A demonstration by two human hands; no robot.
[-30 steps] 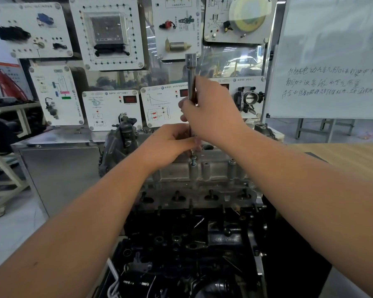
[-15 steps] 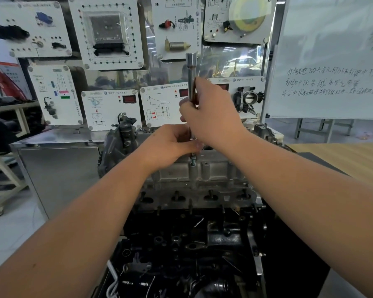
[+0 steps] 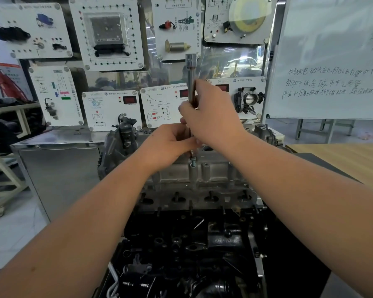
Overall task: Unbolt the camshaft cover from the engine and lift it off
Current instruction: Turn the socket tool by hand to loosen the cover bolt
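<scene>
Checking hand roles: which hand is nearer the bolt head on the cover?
Left. The left hand holds the low end of the tool just above the bolt; the right hand grips the shaft higher up.

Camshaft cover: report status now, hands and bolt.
Both hands on the socket extension: right hand grips high, left hand pinches low. Bolt raised, not yet out. Camshaft cover still seated on the engine. Nothing in the way.

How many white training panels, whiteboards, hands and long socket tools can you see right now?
white training panels: 8
whiteboard: 1
hands, left hand and right hand: 2
long socket tool: 1
Total: 12
</scene>
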